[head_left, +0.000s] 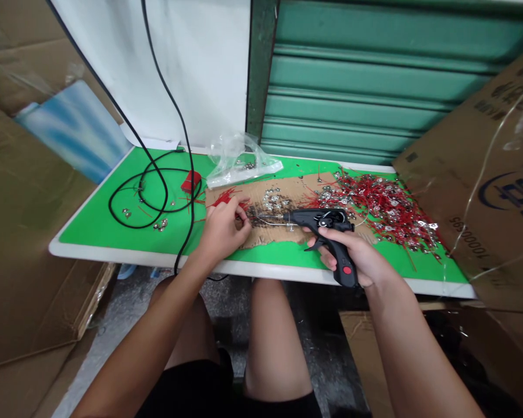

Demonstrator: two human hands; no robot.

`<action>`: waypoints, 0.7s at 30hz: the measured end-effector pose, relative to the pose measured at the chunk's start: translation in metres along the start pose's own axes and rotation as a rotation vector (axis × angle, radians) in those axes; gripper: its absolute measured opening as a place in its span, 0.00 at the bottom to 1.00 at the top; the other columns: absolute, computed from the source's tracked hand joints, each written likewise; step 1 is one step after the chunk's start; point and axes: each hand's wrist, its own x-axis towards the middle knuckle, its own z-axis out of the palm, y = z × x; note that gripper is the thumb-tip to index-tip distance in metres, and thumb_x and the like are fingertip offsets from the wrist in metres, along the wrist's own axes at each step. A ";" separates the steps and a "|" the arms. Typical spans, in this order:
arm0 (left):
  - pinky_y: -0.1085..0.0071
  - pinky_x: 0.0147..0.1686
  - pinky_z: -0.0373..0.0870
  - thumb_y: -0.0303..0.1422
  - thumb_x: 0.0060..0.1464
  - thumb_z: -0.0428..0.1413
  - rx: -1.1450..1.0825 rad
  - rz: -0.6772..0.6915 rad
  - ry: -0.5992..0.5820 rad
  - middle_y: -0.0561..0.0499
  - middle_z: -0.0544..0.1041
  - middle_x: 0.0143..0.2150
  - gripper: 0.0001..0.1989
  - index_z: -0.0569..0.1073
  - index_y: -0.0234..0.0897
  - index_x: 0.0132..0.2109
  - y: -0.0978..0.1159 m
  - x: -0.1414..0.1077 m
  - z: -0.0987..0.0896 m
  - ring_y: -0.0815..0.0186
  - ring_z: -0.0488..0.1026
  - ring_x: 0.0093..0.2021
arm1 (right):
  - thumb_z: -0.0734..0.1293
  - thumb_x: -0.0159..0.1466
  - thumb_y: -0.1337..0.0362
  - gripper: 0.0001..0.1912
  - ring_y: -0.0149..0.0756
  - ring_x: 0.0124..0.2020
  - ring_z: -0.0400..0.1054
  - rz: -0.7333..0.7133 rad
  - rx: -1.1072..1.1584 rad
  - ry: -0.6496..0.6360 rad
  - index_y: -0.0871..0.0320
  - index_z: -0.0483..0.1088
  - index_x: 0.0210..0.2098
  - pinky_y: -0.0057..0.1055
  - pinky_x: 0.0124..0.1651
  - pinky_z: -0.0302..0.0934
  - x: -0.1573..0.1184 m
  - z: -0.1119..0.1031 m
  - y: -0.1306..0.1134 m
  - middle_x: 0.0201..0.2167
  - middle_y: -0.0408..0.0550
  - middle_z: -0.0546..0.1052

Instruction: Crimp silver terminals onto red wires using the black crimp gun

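My right hand [353, 249] is wrapped round the grip of a black soldering gun [318, 220] with a red button low on its handle. The gun's thin metal tip points left, over a scorched patch of a cardboard sheet [283, 237]. Just left of that tip, my left hand [226, 227] has thumb and forefinger curled together in a pinch; what lies between them is too small to make out. Red wires [226, 196] lie right behind the left fingers. Small silvery metal pieces [274, 200] are scattered on the cardboard beyond the gun.
A large heap of red wires with metal ends [387, 209] covers the table's right side. A clear plastic bag [239, 159], a red block [190, 181] and a looped black cable [111, 203] lie on the green tabletop [91, 226]. Cardboard boxes [483, 191] flank the table.
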 end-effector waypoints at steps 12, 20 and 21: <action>0.59 0.51 0.61 0.27 0.55 0.57 -0.013 0.004 0.001 0.52 0.82 0.42 0.24 0.69 0.39 0.60 0.000 0.000 0.000 0.58 0.74 0.45 | 0.74 0.59 0.59 0.15 0.24 0.15 0.58 0.013 0.051 -0.021 0.59 0.80 0.43 0.23 0.13 0.52 0.001 -0.002 0.000 0.31 0.48 0.81; 0.59 0.51 0.61 0.27 0.55 0.57 -0.011 0.000 -0.001 0.51 0.82 0.42 0.25 0.69 0.39 0.60 0.000 0.000 0.001 0.57 0.75 0.46 | 0.74 0.58 0.57 0.14 0.25 0.15 0.58 -0.017 0.036 -0.021 0.59 0.80 0.41 0.23 0.13 0.50 0.002 -0.001 0.001 0.32 0.48 0.81; 0.59 0.51 0.61 0.27 0.55 0.57 -0.011 -0.002 0.000 0.51 0.82 0.42 0.25 0.69 0.39 0.60 0.000 0.000 0.001 0.57 0.75 0.46 | 0.74 0.59 0.57 0.14 0.25 0.15 0.58 -0.020 0.029 -0.021 0.59 0.80 0.41 0.23 0.13 0.50 0.002 -0.001 0.001 0.32 0.49 0.81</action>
